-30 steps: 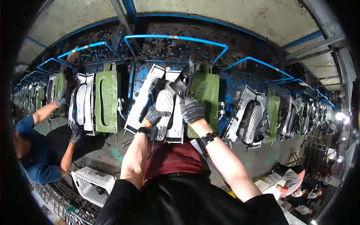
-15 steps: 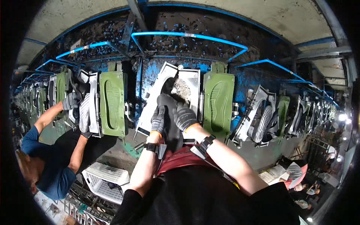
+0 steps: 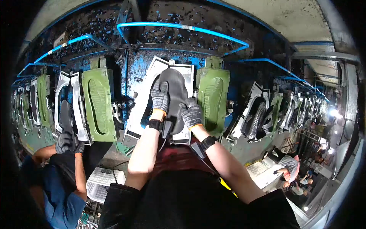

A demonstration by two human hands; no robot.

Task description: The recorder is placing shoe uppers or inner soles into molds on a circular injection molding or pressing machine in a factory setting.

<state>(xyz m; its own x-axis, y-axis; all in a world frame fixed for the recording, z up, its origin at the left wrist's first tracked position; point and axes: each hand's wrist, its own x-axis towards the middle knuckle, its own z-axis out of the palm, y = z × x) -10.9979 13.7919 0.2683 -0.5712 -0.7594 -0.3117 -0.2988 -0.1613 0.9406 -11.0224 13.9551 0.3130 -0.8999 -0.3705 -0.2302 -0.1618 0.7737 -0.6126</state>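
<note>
A dark grey shoe sole (image 3: 174,86) lies lengthwise over the silver metal mould (image 3: 143,101) in front of me, covering most of its cavity. My left hand (image 3: 160,97), in a grey knit glove with an orange cuff, grips the sole's left edge with the thumb on top. My right hand (image 3: 191,113), gloved the same way, holds the right edge lower down, fingers curled. How far the fingers reach beneath the sole is hidden. Just right of the mould stands a green mould half (image 3: 213,97) with a ribbed, sole-shaped hollow.
Another green mould half (image 3: 100,103) stands to the left. Blue bent rails (image 3: 183,26) run behind the moulds. At left, a co-worker's gloved hand (image 3: 65,142) holds a dark sole over another silver mould. A white crate (image 3: 105,183) stands at lower left; further moulds line both sides.
The sole has moved away from me onto the mould, covering the pale grainy patch. My hands have spread to its two edges. The co-worker's hands have come nearer, and the view has shifted.
</note>
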